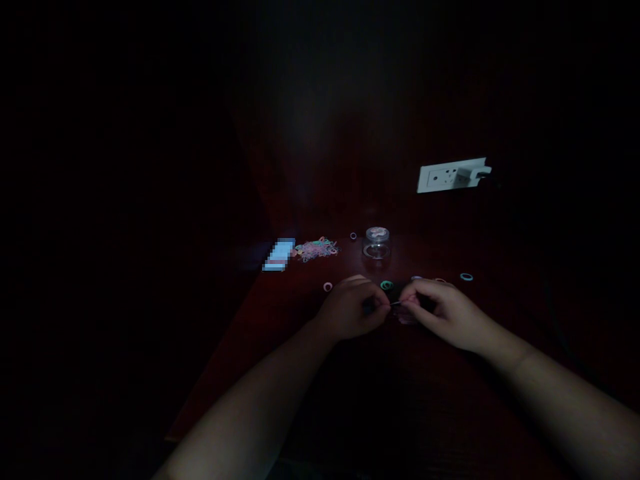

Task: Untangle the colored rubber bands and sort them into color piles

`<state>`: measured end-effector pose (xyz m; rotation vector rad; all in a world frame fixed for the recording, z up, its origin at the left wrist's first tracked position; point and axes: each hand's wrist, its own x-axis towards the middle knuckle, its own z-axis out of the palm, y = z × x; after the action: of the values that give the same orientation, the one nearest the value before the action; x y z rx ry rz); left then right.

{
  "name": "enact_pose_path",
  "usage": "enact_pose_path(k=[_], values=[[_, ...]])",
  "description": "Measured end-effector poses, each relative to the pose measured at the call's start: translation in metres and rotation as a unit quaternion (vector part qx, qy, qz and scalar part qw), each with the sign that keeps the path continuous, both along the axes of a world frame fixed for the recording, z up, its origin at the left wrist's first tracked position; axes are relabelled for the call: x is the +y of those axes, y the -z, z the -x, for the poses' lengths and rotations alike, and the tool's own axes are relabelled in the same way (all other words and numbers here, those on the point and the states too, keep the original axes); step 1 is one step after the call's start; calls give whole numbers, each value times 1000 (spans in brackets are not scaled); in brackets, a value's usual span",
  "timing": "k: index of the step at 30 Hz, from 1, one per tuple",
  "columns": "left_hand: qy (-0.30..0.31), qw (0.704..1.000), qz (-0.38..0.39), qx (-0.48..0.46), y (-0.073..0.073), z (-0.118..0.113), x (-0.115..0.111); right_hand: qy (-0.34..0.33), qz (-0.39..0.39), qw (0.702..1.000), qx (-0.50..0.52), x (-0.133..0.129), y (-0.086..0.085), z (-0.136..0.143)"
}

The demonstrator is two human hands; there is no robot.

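My left hand (356, 308) and my right hand (445, 310) are close together over the dark red table (250, 340). Their fingertips pinch a small, thin, pale band (395, 304) stretched between them. Under the fingertips lie some pinkish bands (407, 319), partly hidden. Just behind the hands is a small group of green bands (387, 285). A pale pink ring (327, 287) sits left of my left hand, and a light blue ring (466, 277) lies beyond my right hand.
A clear jar (377, 247) with a patterned lid stands behind the hands. Left of it are a pile of colourful bands (317, 249) and a lit, blurred screen (279, 255). A socket panel (453, 175) with a plug is on the wall.
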<state>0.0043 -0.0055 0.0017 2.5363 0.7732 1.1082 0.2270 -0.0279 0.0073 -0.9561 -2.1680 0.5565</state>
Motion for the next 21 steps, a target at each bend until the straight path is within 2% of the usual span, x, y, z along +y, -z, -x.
enact_pose_path(k=[10,21], values=[[-12,1000,7,0,1,0,1,13,-35,999,-7,1,0,1],[-3,1000,-2,-8,2,0,1,5,-35,999,-5,0,-2,1]])
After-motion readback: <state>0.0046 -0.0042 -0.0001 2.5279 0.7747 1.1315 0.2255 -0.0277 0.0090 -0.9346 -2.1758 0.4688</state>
